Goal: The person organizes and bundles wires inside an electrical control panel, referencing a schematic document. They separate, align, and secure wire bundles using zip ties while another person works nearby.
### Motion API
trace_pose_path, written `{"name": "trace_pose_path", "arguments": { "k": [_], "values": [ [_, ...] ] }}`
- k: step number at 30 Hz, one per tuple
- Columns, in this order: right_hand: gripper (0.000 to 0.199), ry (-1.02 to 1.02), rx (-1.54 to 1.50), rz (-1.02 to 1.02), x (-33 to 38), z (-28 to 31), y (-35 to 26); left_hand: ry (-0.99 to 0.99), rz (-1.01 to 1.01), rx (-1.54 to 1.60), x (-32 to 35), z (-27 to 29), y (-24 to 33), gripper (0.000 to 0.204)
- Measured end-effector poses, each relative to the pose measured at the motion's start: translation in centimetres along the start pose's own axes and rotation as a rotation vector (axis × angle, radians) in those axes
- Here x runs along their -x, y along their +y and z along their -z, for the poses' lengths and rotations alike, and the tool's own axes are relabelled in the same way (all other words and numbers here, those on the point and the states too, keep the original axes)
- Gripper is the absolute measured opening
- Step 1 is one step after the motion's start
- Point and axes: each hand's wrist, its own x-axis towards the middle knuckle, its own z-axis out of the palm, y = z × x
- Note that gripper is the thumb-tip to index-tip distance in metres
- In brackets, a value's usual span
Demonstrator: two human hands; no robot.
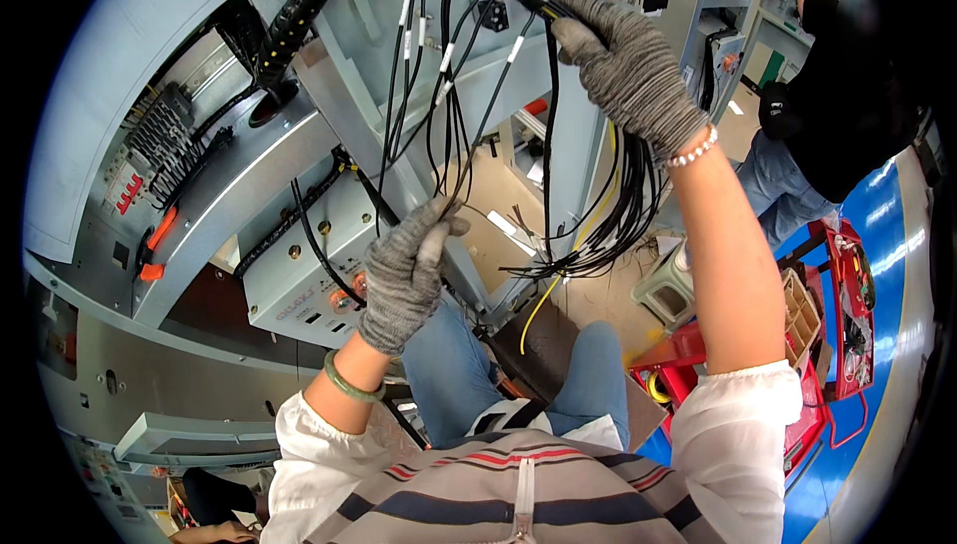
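A thick black wrapped wire harness [291,30] arches across the top from the cabinet opening on the left. My right hand [633,75], in a grey knit glove, is closed round the harness's right end. Several thin black wires [452,115] with white marker sleeves hang from the arch. At their lower ends my left hand [404,270], gloved alike, pinches black wire between thumb and fingers; how many strands it holds is hidden. Below my right hand a loose bundle of black wires [623,225] curves down, with a yellow wire [539,317] among it.
A grey metal cabinet frame [249,180] surrounds the work, with orange-handled pliers [158,245] on its left. A white control box [299,280] sits below. A red cart [847,305] stands right, near another person [837,95]. A grey-green container [666,290] is on the floor.
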Motion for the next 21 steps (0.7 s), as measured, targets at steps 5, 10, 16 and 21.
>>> {"name": "trace_pose_path", "arguments": {
  "k": [5,10,16,21],
  "values": [
    [0.034,-0.058,-0.042,-0.063,-0.4,0.6,-1.5,0.139,0.208,0.295,5.8,1.3,-2.6,0.026],
    [0.035,-0.097,-0.122,-0.213,-0.1,0.7,-1.4,0.186,0.479,0.171,9.3,2.0,-3.5,0.030],
    [0.037,-0.092,-0.086,-0.190,0.3,0.8,-2.1,0.223,0.682,0.252,13.3,2.6,-4.9,0.026],
    [0.034,-0.087,-0.027,-0.064,0.4,1.8,-2.2,0.276,0.859,0.236,16.1,1.8,-7.3,0.024]
  ]
}}
